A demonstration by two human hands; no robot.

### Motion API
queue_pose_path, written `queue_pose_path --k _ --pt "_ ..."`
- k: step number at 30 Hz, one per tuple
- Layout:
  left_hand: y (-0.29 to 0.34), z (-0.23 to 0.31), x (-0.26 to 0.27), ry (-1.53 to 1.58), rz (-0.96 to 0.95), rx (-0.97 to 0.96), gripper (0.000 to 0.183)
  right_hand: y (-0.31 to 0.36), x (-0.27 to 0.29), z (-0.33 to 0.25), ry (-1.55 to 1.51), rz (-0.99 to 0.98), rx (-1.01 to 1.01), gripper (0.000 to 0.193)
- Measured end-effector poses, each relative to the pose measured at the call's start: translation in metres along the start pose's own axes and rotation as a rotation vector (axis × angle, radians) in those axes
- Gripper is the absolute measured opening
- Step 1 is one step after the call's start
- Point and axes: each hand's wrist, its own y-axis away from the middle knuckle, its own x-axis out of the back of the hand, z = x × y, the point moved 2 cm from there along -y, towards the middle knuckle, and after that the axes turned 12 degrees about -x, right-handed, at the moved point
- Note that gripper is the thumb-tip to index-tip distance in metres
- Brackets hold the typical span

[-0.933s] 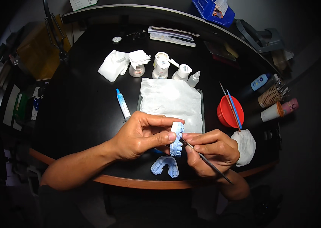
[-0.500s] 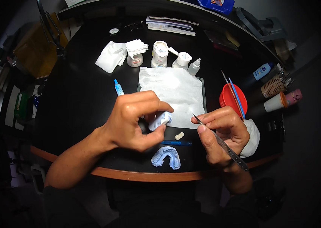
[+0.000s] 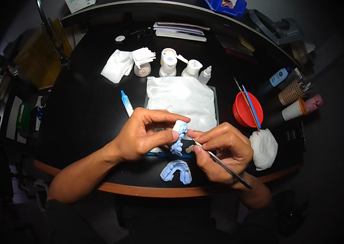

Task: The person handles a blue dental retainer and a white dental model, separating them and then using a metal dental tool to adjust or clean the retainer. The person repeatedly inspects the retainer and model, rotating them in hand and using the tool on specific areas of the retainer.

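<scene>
My left hand (image 3: 139, 134) pinches a small blue dental cast (image 3: 179, 140) between thumb and fingers, with its row of teeth turned to the right. In my right hand (image 3: 227, 150) is a slim metal scalpel-like knife (image 3: 225, 166), gripped like a pen. Its tip meets or nearly touches the cast's right side; the fingers partly hide the contact. A second, horseshoe-shaped blue cast (image 3: 176, 171) lies below on the desk. Between the hands a small cream tooth-coloured piece (image 3: 188, 149) is mostly covered. Behind the held cast lies a blue pen-like stick (image 3: 159, 155).
White tissue (image 3: 180, 93) covers a glass plate (image 3: 216, 101). Behind it stand white jars (image 3: 168, 67) and a dropper bottle (image 3: 205, 76). At right are a red bowl (image 3: 241, 116) with brushes across it and a wadded cloth (image 3: 264, 150). A blue-capped tube (image 3: 126, 101) lies at left.
My right hand has moved left, bringing the knife tip to the cast. My left hand has turned the cast more upright, showing its teeth. The view has shifted slightly.
</scene>
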Motion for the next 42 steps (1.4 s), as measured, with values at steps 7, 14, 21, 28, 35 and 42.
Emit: queue_pose_path --k 7,14,21,28,35,42 --pt "0.000 0.002 -0.002 -0.022 0.008 -0.083 0.037 0.000 0.000 -0.001 0.048 -0.023 0.050 0.014" --pt "-0.001 0.004 -0.003 -0.001 0.026 -0.081 0.040 0.000 0.000 0.001 0.036 0.000 0.042 0.014" --pt "-0.001 0.006 -0.004 -0.031 0.021 -0.093 0.041 0.000 0.000 -0.001 0.059 -0.060 0.076 0.016" --pt "-0.001 0.003 -0.001 -0.190 0.052 -0.197 0.037 -0.004 0.000 -0.002 0.043 -0.082 0.048 0.013" --pt "-0.003 0.024 0.003 -1.003 0.029 -0.717 0.038 -0.007 0.010 -0.002 0.162 -0.061 0.017 0.013" --pt "-0.001 0.005 0.002 -0.171 0.072 -0.044 0.035 -0.006 0.003 0.000 0.128 0.038 0.063 0.014"
